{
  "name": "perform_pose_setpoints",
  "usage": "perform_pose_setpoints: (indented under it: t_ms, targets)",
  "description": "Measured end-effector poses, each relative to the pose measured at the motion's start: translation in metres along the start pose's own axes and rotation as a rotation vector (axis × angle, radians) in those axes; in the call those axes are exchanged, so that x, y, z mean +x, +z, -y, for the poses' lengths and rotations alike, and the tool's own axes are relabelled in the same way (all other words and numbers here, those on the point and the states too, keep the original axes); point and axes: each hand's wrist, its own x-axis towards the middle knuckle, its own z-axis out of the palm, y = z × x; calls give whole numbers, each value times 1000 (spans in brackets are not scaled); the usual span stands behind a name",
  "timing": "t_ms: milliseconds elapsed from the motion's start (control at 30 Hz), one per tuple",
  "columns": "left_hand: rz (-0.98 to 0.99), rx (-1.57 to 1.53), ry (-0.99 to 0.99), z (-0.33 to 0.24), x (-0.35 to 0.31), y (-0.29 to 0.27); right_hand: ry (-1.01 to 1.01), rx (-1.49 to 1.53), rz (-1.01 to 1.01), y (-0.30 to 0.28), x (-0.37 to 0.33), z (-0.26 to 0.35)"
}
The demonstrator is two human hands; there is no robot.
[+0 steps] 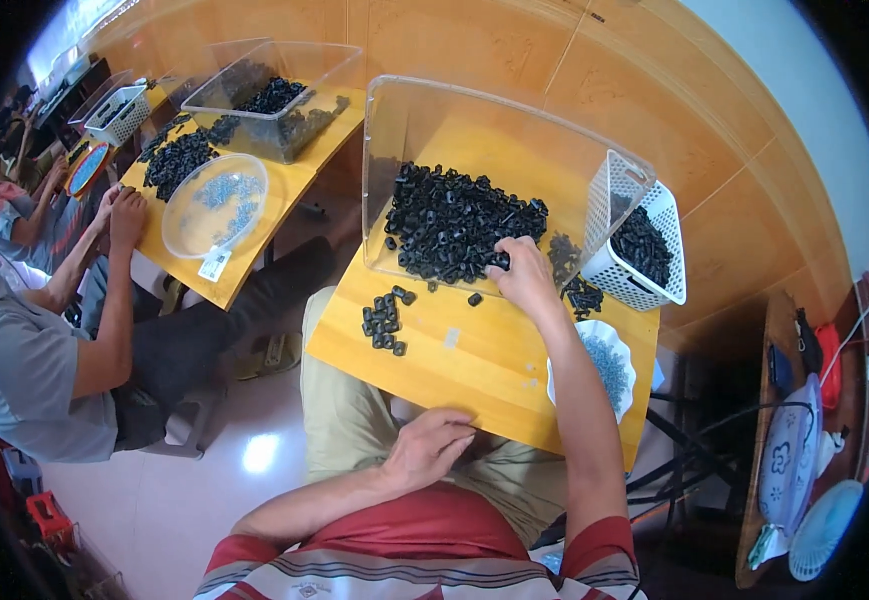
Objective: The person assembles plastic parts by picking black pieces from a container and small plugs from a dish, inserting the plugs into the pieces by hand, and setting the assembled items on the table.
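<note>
- The wooden table (474,370) holds a clear box (474,130) with a big heap of small black parts (449,225).
- A white basket (644,245) leans beside the heap, and a white dish (599,370) sits near it.
- The right hand (524,275) rests on the heap, fingers curled on some parts.
- The left hand (429,445) lies loosely curled at the table edge, holding nothing.
- Best to pinch only a few parts, so none roll away.

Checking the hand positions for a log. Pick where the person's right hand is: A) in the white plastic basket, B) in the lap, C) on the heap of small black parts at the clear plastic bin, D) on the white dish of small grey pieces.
C: the right hand rests on the heap of small black parts at the clear plastic bin's open front.
</note>
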Motion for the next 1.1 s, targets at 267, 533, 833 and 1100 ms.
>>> perform_pose_setpoints:
  t_ms: [267, 533, 833, 1100]
  targets:
    - [7, -16, -11, 0, -1, -1, -51, 107, -43, -1, -18, 0]
    - [5, -10, -12, 1, -1, -1, -107, 172, -41, -2, -30, 1]
    - [10, -11, -14, 2, -1, -2, -87, 246, -73, 0, -37, -3]
    - [18, -27, -9, 2, 1, -2, -225, 126, -144, -9, -24, -9]
